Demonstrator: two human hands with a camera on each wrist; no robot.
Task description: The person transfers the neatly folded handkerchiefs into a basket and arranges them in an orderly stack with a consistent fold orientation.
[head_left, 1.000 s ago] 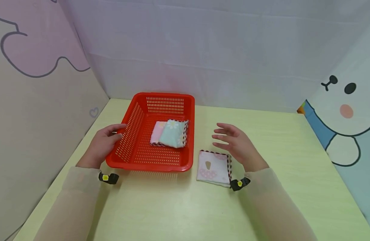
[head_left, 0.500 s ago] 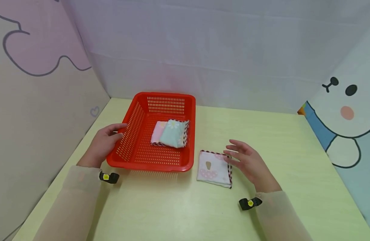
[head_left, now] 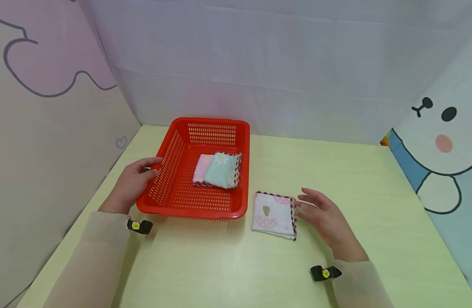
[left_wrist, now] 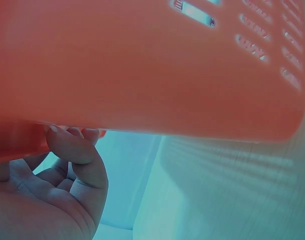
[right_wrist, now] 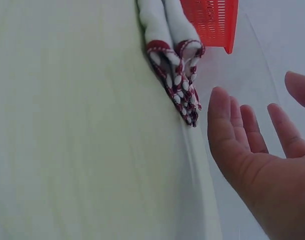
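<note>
A red plastic basket stands on the table, and my left hand grips its left rim. In the left wrist view the fingers curl at the basket's rim, partly hidden by it. Inside the basket lie a folded pale green towel and, partly under it, a pink one. To the right of the basket a folded white towel with pink print and checked edging lies flat. My right hand is just right of this towel, fingers extended and loosely spread, holding nothing.
The pale wooden table meets a white cloth backdrop behind the basket. A wall panel borders the left side, close to my left arm. A cartoon-printed panel borders the right.
My right hand has moved right and toward me, from above the white towel to beside its right edge. The left hand, basket and towels look unmoved.
</note>
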